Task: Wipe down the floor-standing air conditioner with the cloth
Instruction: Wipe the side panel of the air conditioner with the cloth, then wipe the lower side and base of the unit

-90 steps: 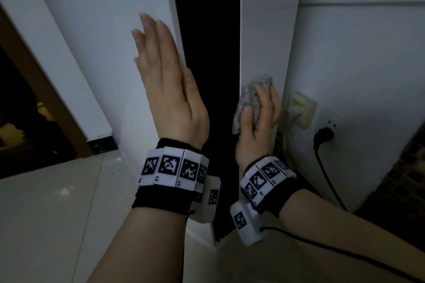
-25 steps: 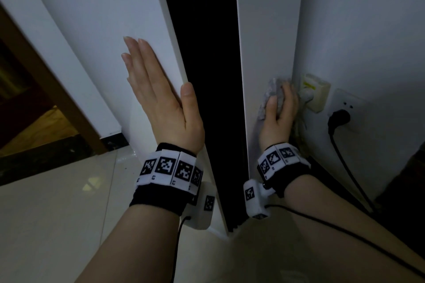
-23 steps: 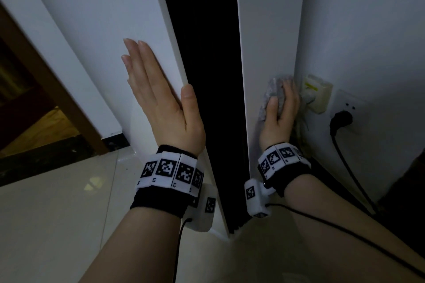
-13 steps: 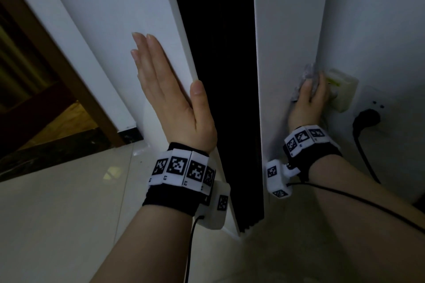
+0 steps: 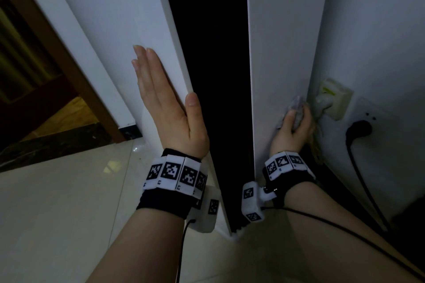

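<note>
mid-wipe, i'd judge: right hand (image 5: 292,131) grips the cloth (image 5: 295,110) low on the unit's (image 5: 280,53) right side (by the socket (image 5: 333,99)); left hand (image 5: 165,108) flat, fingers straight, bracing the left panel; how much remains is unclear.

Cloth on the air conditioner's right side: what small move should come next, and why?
Probably slide the cloth forward along the side panel, away from the socket. The right hand grips it at the panel's rear edge, close beside that plugged-in socket, with bare panel in front of it. The left hand lies flat on the opposite side, bracing.
</note>
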{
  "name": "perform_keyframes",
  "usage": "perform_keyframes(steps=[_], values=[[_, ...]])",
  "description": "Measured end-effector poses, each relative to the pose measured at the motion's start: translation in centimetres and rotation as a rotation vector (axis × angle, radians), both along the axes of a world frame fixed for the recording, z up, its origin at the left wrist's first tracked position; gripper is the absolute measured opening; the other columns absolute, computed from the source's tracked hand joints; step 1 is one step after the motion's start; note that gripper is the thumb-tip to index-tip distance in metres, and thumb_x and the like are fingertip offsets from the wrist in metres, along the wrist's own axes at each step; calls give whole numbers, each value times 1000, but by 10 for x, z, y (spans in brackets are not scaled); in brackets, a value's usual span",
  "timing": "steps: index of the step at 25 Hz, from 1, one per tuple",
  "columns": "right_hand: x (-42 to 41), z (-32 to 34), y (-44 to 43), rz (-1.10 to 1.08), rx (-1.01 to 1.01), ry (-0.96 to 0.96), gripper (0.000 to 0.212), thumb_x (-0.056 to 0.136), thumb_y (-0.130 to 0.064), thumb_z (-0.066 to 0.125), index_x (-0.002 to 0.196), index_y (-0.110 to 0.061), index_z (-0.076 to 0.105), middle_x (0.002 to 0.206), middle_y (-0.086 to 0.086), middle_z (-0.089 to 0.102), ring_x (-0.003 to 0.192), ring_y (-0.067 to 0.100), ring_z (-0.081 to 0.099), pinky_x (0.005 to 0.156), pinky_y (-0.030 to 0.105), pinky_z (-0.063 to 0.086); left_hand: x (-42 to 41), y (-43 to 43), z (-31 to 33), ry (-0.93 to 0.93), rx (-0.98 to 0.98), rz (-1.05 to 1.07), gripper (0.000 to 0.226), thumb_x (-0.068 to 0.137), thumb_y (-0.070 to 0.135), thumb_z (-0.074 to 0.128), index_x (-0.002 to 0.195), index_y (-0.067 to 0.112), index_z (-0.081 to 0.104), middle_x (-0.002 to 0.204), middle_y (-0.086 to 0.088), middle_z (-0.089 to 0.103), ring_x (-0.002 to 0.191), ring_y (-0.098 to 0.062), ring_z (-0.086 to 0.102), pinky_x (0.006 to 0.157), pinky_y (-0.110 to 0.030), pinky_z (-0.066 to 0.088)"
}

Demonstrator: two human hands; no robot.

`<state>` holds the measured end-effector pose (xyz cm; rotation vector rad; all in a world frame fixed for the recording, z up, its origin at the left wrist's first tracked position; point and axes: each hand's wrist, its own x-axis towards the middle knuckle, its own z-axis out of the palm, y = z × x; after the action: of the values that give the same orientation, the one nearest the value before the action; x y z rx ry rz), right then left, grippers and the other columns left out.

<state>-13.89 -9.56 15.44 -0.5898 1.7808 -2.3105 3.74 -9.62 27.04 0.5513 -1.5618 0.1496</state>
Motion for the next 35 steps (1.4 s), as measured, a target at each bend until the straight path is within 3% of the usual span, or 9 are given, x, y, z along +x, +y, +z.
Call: perform_keyframes(steps=[7,11,13,17,21,24,28,30,35], values=[[8,5,12,31,70,-30,46,94,-39,46,133,-16,46,142,12,38,130,23,36,103,23,27,16,-4,-1,-67,40,11,70,99,50,24,145,-3,17,150,-30,15,143,-42,15,116,-54,15],[3,10,16,17,102,-24,38,97,-26,46,131,-8,46,136,15,44,127,26,41,111,41,30,25,-27,-4,-127,-44,-55,62,98,55,19,151,23,14,149,-28,10,141,-48,10,116,-56,7],[10,14,22,47,93,-91,36,98,-26,45,130,-9,45,134,13,47,123,24,45,110,42,33,31,-32,-7,-87,36,-70,64,98,52,18,150,14,17,149,-34,10,140,-48,6,115,-58,4],[51,9,28,-122,75,-61,21,99,-22,44,113,-8,52,98,2,59,82,-6,56,81,26,44,50,-46,-17,-156,95,-135,57,97,39,29,142,5,20,146,-42,15,137,-50,5,114,-58,1],[91,-2,43,-204,124,-83,37,99,-26,44,127,-4,47,123,18,56,110,26,55,95,41,46,59,-54,-23,-203,59,-193,54,95,37,36,140,9,24,141,-43,25,133,-52,13,112,-57,3],[112,-1,52,-217,132,-115,37,98,-28,46,126,-5,49,125,23,54,114,34,53,99,48,42,60,-57,-24,-202,40,-202,55,94,38,39,139,9,27,138,-44,30,130,-55,19,110,-59,7],[139,-5,59,-229,110,-83,25,97,-20,49,116,-5,52,113,19,56,102,28,55,88,37,46,59,-53,-22,-201,93,-177,55,94,39,37,140,10,26,138,-43,30,129,-60,21,110,-61,7],[145,-18,58,-228,143,-46,28,95,-20,52,120,-6,50,117,15,51,107,21,50,91,27,41,59,-52,-21,-186,101,-181,55,94,37,37,140,8,27,139,-43,29,130,-58,19,110,-59,6],[146,-35,43,-296,113,-55,48,84,-45,47,122,-15,48,116,-2,42,105,5,42,85,6,33,63,-49,-20,-230,104,-202,59,94,29,42,142,-2,28,143,-43,20,134,-55,11,111,-59,2]])
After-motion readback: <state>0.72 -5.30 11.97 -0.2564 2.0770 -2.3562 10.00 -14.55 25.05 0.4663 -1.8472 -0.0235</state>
